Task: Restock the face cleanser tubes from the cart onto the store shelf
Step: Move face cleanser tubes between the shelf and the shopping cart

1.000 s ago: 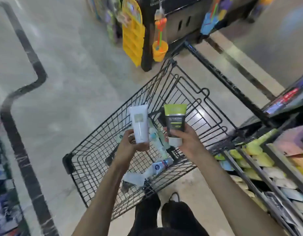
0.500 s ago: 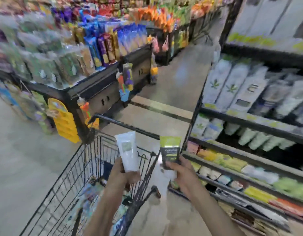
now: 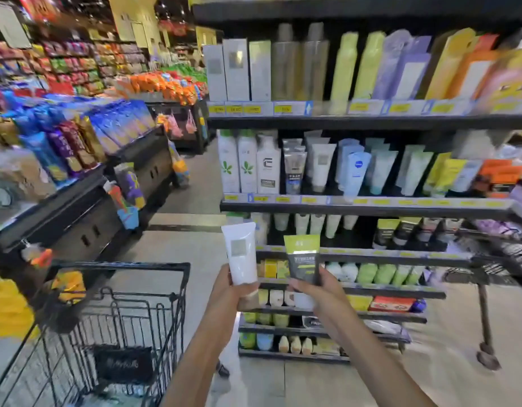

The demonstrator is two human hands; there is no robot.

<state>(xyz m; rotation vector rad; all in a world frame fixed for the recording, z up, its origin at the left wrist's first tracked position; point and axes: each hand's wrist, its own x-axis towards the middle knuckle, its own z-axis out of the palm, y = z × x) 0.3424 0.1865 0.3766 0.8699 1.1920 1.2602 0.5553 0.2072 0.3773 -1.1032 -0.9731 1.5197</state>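
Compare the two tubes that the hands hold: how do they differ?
The white tube is plain white with a small grey label; the green-and-black tube has a lime-green top and a dark body. The left hand holds the white one, which reaches higher; the right hand holds the other. Both stand upright, crimped end up.

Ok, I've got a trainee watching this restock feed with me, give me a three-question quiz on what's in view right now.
1. True or false: the left hand holds the white tube.
2. The tube in the right hand has a top band that is: A) orange B) lime green C) blue.
3. Fill in: the cart stands to the ____ of the hands.

Key
1. True; its fingers wrap the lower end.
2. B; the body below is dark.
3. Left; the shelf is ahead and right.
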